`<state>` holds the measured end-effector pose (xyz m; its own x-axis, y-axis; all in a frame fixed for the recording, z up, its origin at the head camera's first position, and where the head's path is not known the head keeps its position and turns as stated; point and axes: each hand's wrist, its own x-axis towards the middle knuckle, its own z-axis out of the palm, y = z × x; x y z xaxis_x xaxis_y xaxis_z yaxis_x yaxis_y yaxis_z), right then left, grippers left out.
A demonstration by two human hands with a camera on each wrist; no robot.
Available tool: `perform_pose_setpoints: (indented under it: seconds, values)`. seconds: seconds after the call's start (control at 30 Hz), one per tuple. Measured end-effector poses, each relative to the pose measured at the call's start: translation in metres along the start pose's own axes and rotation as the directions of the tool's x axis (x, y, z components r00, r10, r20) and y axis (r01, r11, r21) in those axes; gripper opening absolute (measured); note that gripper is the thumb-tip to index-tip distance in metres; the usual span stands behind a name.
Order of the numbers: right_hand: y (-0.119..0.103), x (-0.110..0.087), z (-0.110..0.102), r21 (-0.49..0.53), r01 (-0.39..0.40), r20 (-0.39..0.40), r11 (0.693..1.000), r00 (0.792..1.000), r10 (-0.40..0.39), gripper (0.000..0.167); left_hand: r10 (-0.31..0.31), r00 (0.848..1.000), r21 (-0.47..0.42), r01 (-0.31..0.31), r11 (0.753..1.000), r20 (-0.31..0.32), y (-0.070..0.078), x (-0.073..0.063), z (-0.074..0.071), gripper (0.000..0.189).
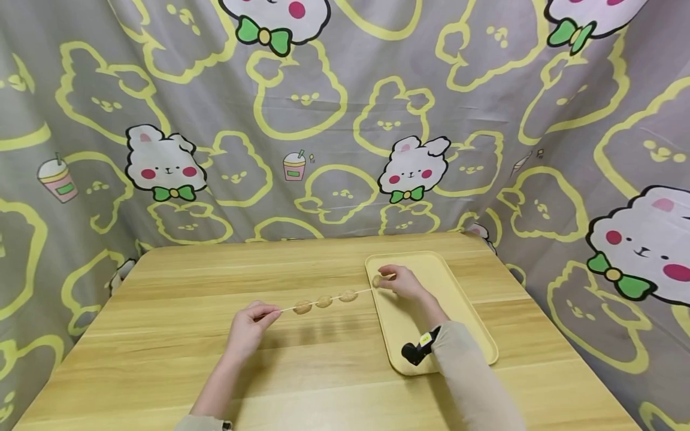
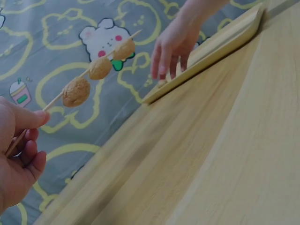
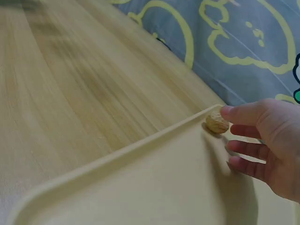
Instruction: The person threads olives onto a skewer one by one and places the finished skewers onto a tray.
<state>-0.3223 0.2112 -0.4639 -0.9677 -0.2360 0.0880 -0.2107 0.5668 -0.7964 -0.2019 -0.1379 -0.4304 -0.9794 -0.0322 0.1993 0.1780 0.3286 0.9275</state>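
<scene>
My left hand (image 1: 250,329) pinches the near end of a thin wooden skewer (image 2: 55,100) between thumb and fingers. Threaded on it are three rough brown balls (image 1: 324,301), spaced apart, above the tabletop. The skewer's bare tip points right, toward the tray. Over the tray's far left corner, my right hand (image 3: 267,145) has its thumb and fingertips at a loose wrinkled brown ball (image 3: 217,123). The thumb touches its top, and the finger on its other side is partly hidden. This ball sits low at the yellow tray (image 1: 409,353), beside its rim.
The tray lies on the right part of a wooden table (image 1: 188,287). Behind and beside the table hangs a grey curtain (image 1: 334,120) printed with yellow outlines and white cartoon animals. A black wrist camera (image 1: 415,353) sits at the right sleeve.
</scene>
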Motion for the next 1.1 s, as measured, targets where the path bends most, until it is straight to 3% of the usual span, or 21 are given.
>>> perform_pose_setpoints:
  seconds: [0.13, 0.27, 0.43, 0.6, 0.8, 0.93, 1.1]
  values:
    - [-0.004, 0.000, 0.007, -0.064, 0.037, -0.001, 0.997, 0.999, -0.037, 0.037, -0.007, 1.000, -0.003, 0.007, 1.000, -0.015, -0.012, 0.003, -0.002, 0.011]
    - [-0.005, 0.000, 0.013, -0.117, 0.068, 0.009, 0.991, 0.998, -0.068, 0.034, -0.013, 1.000, -0.014, 0.013, 1.000, -0.008, -0.014, 0.002, -0.002, 0.010]
    - [-0.007, 0.000, 0.012, -0.123, 0.051, -0.010, 0.991, 0.999, -0.053, 0.033, -0.011, 1.000, 0.000, 0.011, 1.000, -0.020, -0.013, 0.004, -0.003, 0.010]
    - [-0.007, -0.003, 0.004, -0.011, 0.002, -0.055, 1.000, 0.998, -0.002, 0.033, -0.003, 1.000, 0.004, 0.003, 1.000, -0.023, -0.012, 0.006, -0.005, 0.009]
    - [-0.011, -0.010, -0.011, 0.133, 0.040, -0.067, 0.990, 0.997, -0.032, 0.031, -0.059, 0.998, 0.003, 0.059, 0.998, 0.002, -0.013, 0.008, -0.005, 0.011]
    - [-0.020, -0.018, -0.013, 0.316, 0.061, -0.037, 0.947, 0.998, -0.051, 0.033, -0.050, 0.999, 0.005, 0.050, 0.999, -0.006, -0.013, 0.007, -0.006, 0.011]
    - [-0.035, -0.031, -0.012, 0.440, 0.065, -0.022, 0.895, 0.998, -0.062, 0.037, -0.030, 0.999, -0.001, 0.030, 1.000, -0.018, -0.012, 0.005, -0.006, 0.011]
